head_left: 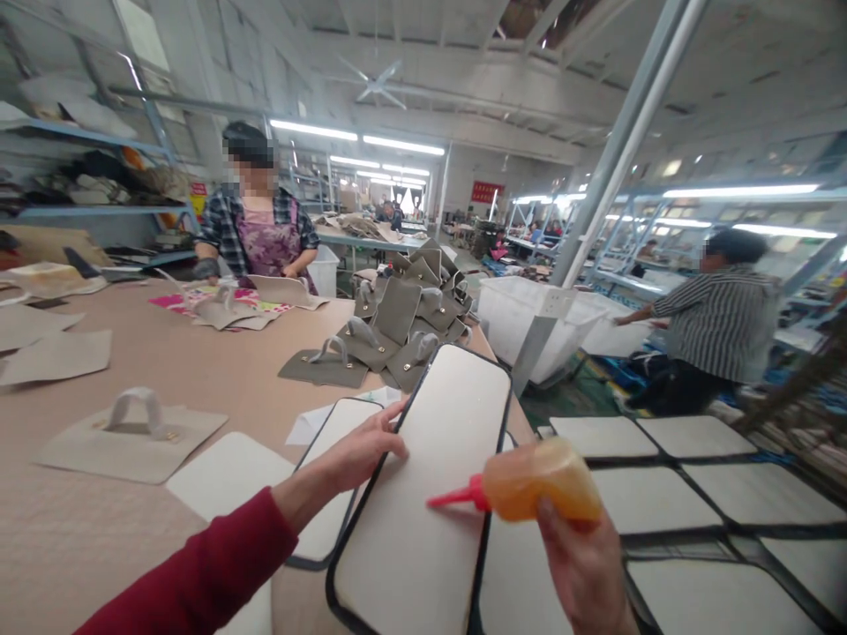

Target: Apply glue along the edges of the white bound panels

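A long white panel with rounded corners and black edging (456,414) is tilted up in front of me. My left hand (371,445) grips its left edge, thumb on the white face and the other fingers partly hidden at the rim. In my right hand (586,564) is a squeeze bottle (543,481) of amber liquid, probably glue, held on its side. Its red nozzle (456,498) points left, with the tip at or just over the panel's face; I cannot tell if it touches. Another black-edged white panel (331,494) lies under my left forearm.
Grey-brown pieces with handles (390,322) are heaped across the table (265,379). A beige piece with a handle (149,432) lies left. Several black-edged panels (675,498) lie at right, near a metal post (535,348). One person (265,229) works opposite; another (715,309) is by white bins (522,309).
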Demonstrator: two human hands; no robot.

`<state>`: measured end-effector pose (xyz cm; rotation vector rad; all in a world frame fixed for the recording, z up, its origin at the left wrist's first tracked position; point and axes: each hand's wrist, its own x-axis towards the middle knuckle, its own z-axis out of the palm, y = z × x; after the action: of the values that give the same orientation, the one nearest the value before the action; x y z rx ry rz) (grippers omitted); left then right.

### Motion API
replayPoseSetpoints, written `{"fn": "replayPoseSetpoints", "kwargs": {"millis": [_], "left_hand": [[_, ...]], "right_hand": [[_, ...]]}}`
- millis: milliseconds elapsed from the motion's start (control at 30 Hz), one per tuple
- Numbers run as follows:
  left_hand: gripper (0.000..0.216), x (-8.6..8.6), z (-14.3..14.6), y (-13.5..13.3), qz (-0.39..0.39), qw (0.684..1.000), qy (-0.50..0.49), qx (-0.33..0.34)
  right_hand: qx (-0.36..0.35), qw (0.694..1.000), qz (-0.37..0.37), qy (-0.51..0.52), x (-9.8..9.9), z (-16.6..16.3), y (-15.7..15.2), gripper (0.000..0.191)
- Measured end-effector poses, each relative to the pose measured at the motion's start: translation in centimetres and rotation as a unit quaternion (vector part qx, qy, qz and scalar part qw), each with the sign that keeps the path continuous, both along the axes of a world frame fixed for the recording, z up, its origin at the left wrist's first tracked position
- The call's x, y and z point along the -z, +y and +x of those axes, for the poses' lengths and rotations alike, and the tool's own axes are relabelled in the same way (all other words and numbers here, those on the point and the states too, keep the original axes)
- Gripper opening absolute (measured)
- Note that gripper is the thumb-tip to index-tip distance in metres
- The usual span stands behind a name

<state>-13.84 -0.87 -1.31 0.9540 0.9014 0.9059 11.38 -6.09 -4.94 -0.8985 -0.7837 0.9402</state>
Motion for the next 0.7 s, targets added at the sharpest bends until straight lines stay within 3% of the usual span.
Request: {"fn": "replayPoseSetpoints", "kwargs": {"millis": [100,300,533,700], "left_hand": [[0.093,0.2,-0.4,0.3,-0.024,1.0,0.011,-0.015],[0.089,-0.3,-0.1,-0.3,-0.032,0.999,0.003,0.031],[0.091,1.1,-0.5,1.0,-0.036,0.999,0.0,-0.016],[0.091,1.3,-0.5,0.5,-0.057,0.998,0.007,0.0]], "right_hand": [[-0.044,0.999,-0.02,-0.004,1.0,-0.3,-1.6,0.049],[0.104,0.992,0.044,0.047,-1.7,1.1,0.9,0.05],[-0.002,0.998,-0.059,0.032,1.0,-0.3,-3.3,0.062],[0.09,0.99,-0.019,0.102,-0.7,1.1,-0.5,0.05]]}}
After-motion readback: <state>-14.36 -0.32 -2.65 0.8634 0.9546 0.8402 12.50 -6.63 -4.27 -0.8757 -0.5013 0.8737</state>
